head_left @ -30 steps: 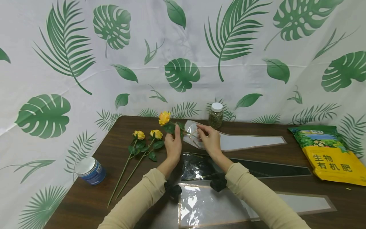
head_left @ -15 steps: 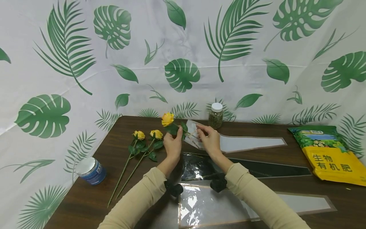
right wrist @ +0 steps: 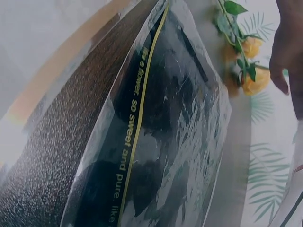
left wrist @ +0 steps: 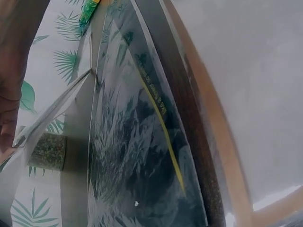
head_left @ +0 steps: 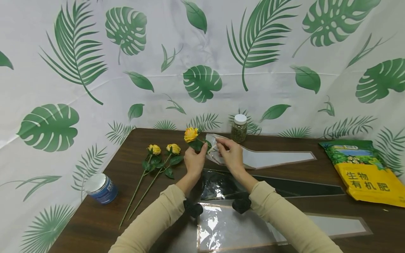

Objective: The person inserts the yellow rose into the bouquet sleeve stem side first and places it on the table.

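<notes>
My left hand [head_left: 194,161] grips the stem of a yellow rose [head_left: 191,134] just below its leaves, thumb on top. The stem's lower end passes into the mouth of a white-and-clear flower sleeve [head_left: 278,159]. At that mouth, my right hand [head_left: 232,154] pinches the raised film with thumb and fingertips. In the left wrist view the sleeve's film stands lifted off the table, with the right hand [left wrist: 9,104] at its edge. The left hand [right wrist: 289,61] shows at the upper right of the right wrist view; the held rose is out of sight there.
Two yellow roses [head_left: 154,149] lie left of the hands, beside a blue can [head_left: 102,189]. Below the hands are a black flower sleeve [head_left: 303,186] and another white one [head_left: 234,225]. A white-lidded jar [head_left: 238,130] stands behind; a yellow-green fertilizer bag [head_left: 364,172] lies right.
My left hand and the rose have moved right, closer to the right hand, and the stem has gone further into the sleeve. The right hand keeps its pinch on the film.
</notes>
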`<action>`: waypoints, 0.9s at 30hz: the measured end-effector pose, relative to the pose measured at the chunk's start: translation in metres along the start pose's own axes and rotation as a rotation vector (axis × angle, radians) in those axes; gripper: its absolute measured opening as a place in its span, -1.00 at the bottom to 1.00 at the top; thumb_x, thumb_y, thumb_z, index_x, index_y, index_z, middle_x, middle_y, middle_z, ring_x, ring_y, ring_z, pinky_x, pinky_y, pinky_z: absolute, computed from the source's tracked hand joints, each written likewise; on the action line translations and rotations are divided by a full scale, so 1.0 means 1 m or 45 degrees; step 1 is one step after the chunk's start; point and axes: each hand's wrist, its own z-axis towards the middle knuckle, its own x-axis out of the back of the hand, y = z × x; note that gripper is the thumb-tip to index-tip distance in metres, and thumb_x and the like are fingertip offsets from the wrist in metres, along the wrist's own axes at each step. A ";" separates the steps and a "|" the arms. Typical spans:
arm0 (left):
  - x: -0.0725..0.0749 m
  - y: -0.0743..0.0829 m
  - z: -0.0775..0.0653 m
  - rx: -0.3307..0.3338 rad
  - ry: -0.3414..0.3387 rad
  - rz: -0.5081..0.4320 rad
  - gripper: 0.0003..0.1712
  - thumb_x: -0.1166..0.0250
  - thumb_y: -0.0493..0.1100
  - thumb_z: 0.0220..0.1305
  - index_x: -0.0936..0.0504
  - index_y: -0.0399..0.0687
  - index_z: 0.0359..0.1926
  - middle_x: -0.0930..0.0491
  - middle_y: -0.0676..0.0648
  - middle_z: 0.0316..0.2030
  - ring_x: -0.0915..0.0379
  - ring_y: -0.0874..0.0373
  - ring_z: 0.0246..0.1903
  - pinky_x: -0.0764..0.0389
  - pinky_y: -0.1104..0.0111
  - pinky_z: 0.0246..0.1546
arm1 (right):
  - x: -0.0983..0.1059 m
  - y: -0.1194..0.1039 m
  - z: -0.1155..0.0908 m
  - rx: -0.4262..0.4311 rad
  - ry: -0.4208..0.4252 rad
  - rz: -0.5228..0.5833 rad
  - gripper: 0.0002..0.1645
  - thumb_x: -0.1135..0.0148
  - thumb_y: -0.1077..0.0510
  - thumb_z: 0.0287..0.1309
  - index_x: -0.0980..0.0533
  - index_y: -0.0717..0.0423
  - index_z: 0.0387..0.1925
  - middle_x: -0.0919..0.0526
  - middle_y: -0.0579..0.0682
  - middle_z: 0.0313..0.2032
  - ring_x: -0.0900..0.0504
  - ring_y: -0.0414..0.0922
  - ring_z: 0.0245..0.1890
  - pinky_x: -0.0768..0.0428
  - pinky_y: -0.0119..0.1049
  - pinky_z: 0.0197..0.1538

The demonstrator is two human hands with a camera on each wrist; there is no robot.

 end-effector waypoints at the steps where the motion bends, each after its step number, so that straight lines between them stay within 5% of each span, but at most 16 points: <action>1: 0.000 0.000 0.000 0.003 0.001 0.027 -0.70 -0.36 -0.04 0.14 -0.67 -0.24 -0.38 -0.66 -0.19 -0.46 -0.55 -0.04 -0.38 -0.52 0.11 -0.25 | 0.000 -0.001 0.000 0.003 -0.008 -0.002 -0.78 -0.22 0.34 0.16 -0.62 0.32 -0.15 -0.66 0.21 -0.29 -0.62 0.04 -0.47 -0.64 -0.32 -0.43; 5: 0.001 0.000 0.001 0.053 -0.032 0.064 -0.67 -0.38 0.00 0.10 -0.64 -0.20 -0.50 -0.60 -0.09 -0.58 -0.51 0.03 -0.46 -0.50 0.18 -0.34 | 0.000 -0.002 -0.001 0.014 -0.026 -0.013 -0.77 -0.21 0.33 0.16 -0.62 0.31 -0.13 -0.65 0.21 -0.31 -0.62 0.05 -0.46 -0.64 -0.33 -0.42; 12: 0.003 -0.001 0.001 0.187 -0.156 -0.094 -0.52 -0.32 0.09 0.17 -0.34 -0.01 -0.70 -0.21 0.10 -0.78 -0.15 0.21 -0.68 -0.24 0.40 -0.60 | 0.002 0.000 -0.001 0.005 -0.028 -0.029 -0.75 -0.21 0.29 0.18 -0.61 0.26 -0.09 -0.65 0.16 -0.33 -0.60 -0.01 -0.46 -0.60 -0.45 -0.43; 19: 0.000 0.006 -0.001 0.132 -0.020 -0.264 -0.70 -0.26 -0.05 0.26 -0.62 -0.27 -0.31 -0.54 0.02 -0.57 -0.34 0.30 -0.52 -0.39 0.42 -0.44 | 0.003 0.000 0.000 0.012 -0.010 -0.001 -0.76 -0.22 0.29 0.17 -0.62 0.29 -0.12 -0.64 0.19 -0.35 -0.59 -0.14 -0.49 -0.60 -0.46 -0.44; 23: -0.003 0.004 0.001 0.156 0.007 -0.261 -0.70 -0.31 -0.05 0.21 -0.61 -0.26 -0.31 -0.51 0.04 -0.57 -0.36 0.26 -0.53 -0.40 0.40 -0.47 | 0.002 0.001 -0.001 0.104 0.018 0.022 -0.79 -0.23 0.32 0.15 -0.63 0.32 -0.17 -0.64 0.16 -0.42 -0.57 -0.20 -0.55 -0.59 -0.44 -0.47; 27: -0.004 0.006 -0.001 0.140 -0.019 -0.181 -0.71 -0.33 -0.04 0.17 -0.64 -0.21 -0.28 -0.67 -0.11 -0.39 -0.54 0.11 -0.37 -0.53 0.24 -0.26 | 0.003 0.000 -0.001 0.158 0.037 0.048 -0.80 -0.24 0.30 0.15 -0.64 0.30 -0.19 -0.63 0.11 -0.42 -0.56 -0.23 -0.56 -0.58 -0.45 -0.49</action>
